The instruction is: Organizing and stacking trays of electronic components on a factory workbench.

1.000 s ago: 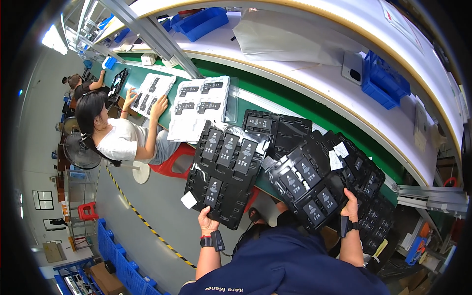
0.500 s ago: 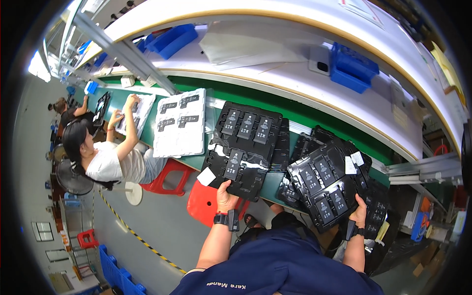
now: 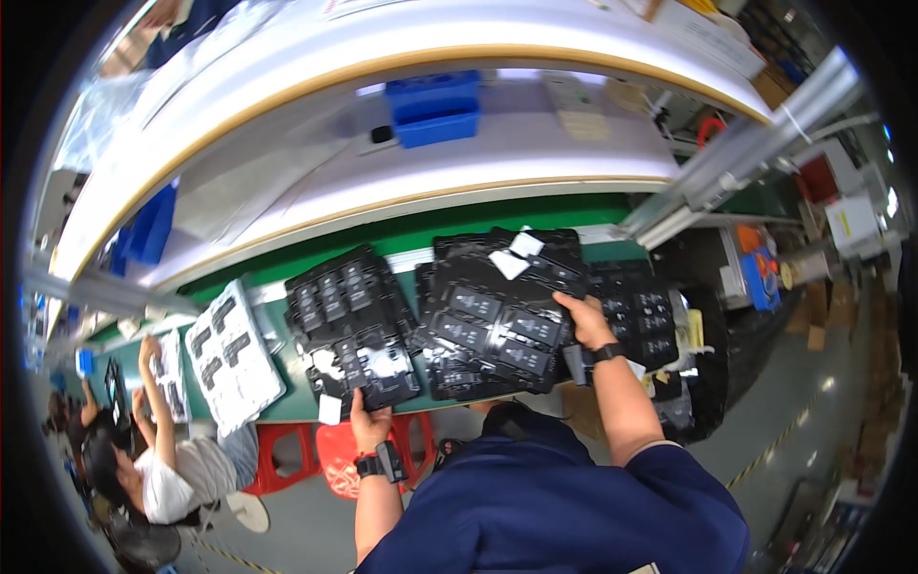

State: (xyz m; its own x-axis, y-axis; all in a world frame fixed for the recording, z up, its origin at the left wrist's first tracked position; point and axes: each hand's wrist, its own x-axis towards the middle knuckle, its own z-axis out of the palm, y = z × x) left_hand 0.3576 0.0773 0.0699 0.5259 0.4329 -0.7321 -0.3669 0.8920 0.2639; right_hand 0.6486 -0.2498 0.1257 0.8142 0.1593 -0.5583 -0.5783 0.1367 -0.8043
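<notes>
My left hand grips the near edge of a stack of black moulded trays holding small black parts, resting on the green bench top. My right hand holds the right side of a second stack of black trays, with white paper slips on top. The two stacks lie side by side, nearly touching. More black trays sit just right of my right hand. Each of my wrists carries a dark watch or band.
A white tray with dark parts lies left of the stacks. A seated person works at the far left. Blue bins stand on the white shelf above. Red stools stand below the bench. A metal frame post rises at the right.
Both stacks of black trays have come down from in front of me onto the green bench. The view has swung right, so the seated person now sits at the far left.
</notes>
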